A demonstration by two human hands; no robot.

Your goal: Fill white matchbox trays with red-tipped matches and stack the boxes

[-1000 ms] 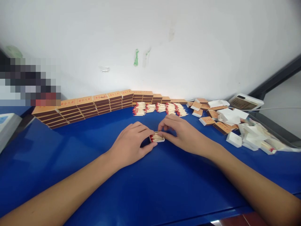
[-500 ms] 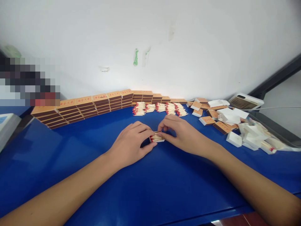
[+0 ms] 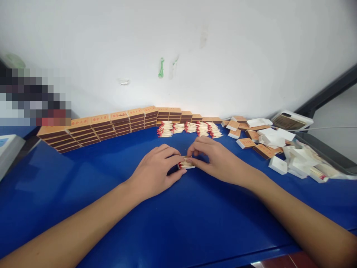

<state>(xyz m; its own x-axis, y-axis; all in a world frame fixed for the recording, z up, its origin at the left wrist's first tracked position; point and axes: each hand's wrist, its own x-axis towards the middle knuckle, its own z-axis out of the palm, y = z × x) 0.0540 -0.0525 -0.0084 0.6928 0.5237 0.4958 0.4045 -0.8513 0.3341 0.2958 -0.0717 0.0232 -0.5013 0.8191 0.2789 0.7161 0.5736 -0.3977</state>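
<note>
A small white matchbox tray point(image 3: 186, 163) filled with red-tipped matches lies on the blue table point(image 3: 178, 219) between my two hands. My left hand point(image 3: 154, 171) pinches its left end, fingers curled round it. On the tray's right end my right hand point(image 3: 214, 156) is closed too, fingertips pressing on the matches. Behind the hands lie several loose bundles of matches point(image 3: 189, 128). A long row of stacked orange matchboxes point(image 3: 111, 124) runs along the wall.
At the right lies a heap of empty white trays and orange sleeves point(image 3: 279, 147). A phone-like device point(image 3: 291, 121) rests at the far right by a dark frame. A white object point(image 3: 7, 150) sits at the left edge.
Hardly anything moved. My fingertips have closed in a little over the tray, covering more of the matches.
</note>
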